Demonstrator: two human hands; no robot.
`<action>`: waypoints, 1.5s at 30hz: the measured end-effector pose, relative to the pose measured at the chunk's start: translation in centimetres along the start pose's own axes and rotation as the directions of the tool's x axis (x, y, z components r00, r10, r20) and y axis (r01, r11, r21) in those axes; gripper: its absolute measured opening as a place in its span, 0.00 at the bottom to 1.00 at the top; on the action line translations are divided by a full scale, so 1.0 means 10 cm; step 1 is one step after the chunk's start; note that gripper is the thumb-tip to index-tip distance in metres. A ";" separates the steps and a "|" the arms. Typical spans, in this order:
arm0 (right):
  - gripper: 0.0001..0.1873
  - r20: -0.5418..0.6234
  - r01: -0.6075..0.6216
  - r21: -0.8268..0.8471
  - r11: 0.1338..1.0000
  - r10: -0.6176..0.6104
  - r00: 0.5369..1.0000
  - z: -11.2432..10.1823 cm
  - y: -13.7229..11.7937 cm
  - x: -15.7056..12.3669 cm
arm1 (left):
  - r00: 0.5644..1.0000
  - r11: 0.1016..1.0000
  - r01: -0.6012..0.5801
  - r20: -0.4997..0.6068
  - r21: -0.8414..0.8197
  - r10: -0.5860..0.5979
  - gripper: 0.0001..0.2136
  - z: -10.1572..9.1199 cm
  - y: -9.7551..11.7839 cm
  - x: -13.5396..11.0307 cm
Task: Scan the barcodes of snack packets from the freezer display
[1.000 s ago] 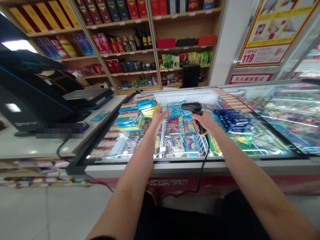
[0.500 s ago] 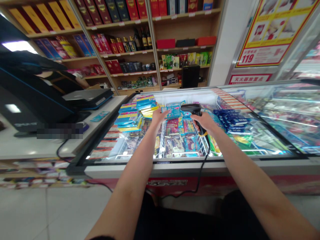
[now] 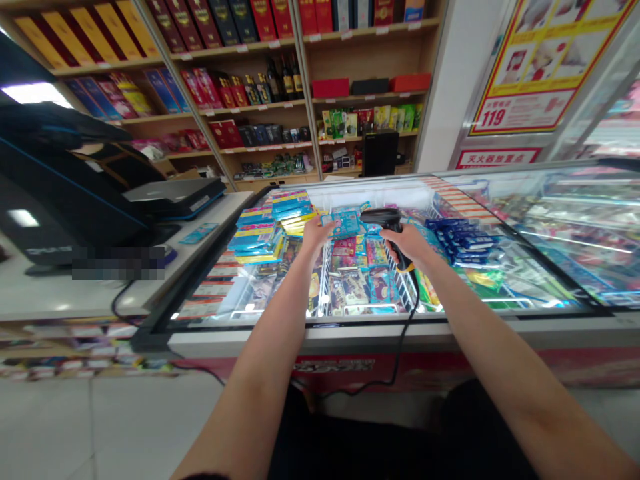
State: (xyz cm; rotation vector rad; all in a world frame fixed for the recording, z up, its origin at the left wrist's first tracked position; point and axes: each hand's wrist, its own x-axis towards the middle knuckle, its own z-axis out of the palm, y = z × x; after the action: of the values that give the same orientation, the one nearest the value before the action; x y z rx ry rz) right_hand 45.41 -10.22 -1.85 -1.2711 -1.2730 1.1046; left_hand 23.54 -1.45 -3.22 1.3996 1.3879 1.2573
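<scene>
Between the thumb and fingers of my left hand (image 3: pixel 316 233) is a flat light-blue packet (image 3: pixel 346 225), held above the glass-topped freezer (image 3: pixel 280 325). My right hand (image 3: pixel 406 241) is wrapped round the handle of a black barcode scanner (image 3: pixel 381 217), whose head points left at the packet. From the scanner's handle a black cable (image 3: pixel 400 347) hangs over the freezer's front edge. Left of my left hand lie stacks of blue and yellow packets (image 3: pixel 257 237) on the glass. A pile of dark blue packets (image 3: pixel 463 241) lies right of my right hand.
A counter (image 3: pixel 200 250) at the left carries a black checkout terminal (image 3: pixel 65 193), a flat black device (image 3: pixel 173 193) and a light-blue packet. Shelves (image 3: pixel 250 110) with boxes and bottles stand behind the freezer. Part of a person in dark clothing (image 3: pixel 120 163) shows behind the counter.
The view has shifted very slightly. Both hands keep their places, with the packet and the scanner still in them.
</scene>
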 end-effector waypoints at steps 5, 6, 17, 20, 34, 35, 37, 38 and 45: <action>0.13 0.000 -0.010 0.006 1.000 0.010 1.000 -0.01 0.00 -0.01 | 1.000 0.999 -0.026 -0.008 0.027 0.027 0.21 0.01 -0.03 0.03; 0.12 -0.003 -0.011 0.012 1.000 0.011 1.000 -0.01 0.01 -0.01 | 0.999 0.998 -0.026 -0.023 0.051 0.027 0.20 0.02 -0.03 0.04; 0.13 -0.143 0.031 0.122 0.992 -0.014 0.990 -0.27 0.05 -0.16 | 0.996 0.997 0.076 0.036 0.032 -0.077 0.16 0.49 0.09 -0.15; 0.13 -0.197 0.022 0.132 0.991 0.004 0.980 -0.40 0.03 -0.26 | 0.994 0.996 0.091 0.066 -0.019 -0.089 0.15 0.68 0.14 -0.23; 0.11 -0.376 0.099 0.202 0.974 -0.016 0.927 -0.83 0.25 -0.40 | 0.958 0.917 -0.263 0.192 0.299 0.212 0.16 1.49 0.32 -0.46; 0.11 -0.374 0.099 0.207 0.973 -0.015 0.927 -0.83 0.26 -0.40 | 0.951 0.886 -0.299 0.187 0.353 0.246 0.16 1.48 0.32 -0.47; 0.12 -0.375 0.102 0.215 0.971 -0.014 0.927 -0.82 0.26 -0.40 | 0.935 0.826 -0.353 0.174 0.438 0.308 0.16 1.44 0.28 -0.47; 0.12 -0.376 0.103 0.217 0.971 -0.014 0.926 -0.82 0.25 -0.40 | 0.927 0.794 -0.374 0.169 0.480 0.334 0.16 1.43 0.26 -0.47; 0.12 -0.376 0.096 0.228 0.969 -0.003 0.927 -0.82 0.24 -0.40 | 0.926 0.713 -0.364 0.156 0.600 0.343 0.15 1.41 0.18 -0.45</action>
State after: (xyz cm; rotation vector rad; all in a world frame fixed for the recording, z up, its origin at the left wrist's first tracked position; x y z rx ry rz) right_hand 53.65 -14.48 -3.55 -1.1860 -0.8510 0.8970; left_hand 38.01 -4.52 -4.88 2.2236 1.6469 1.0215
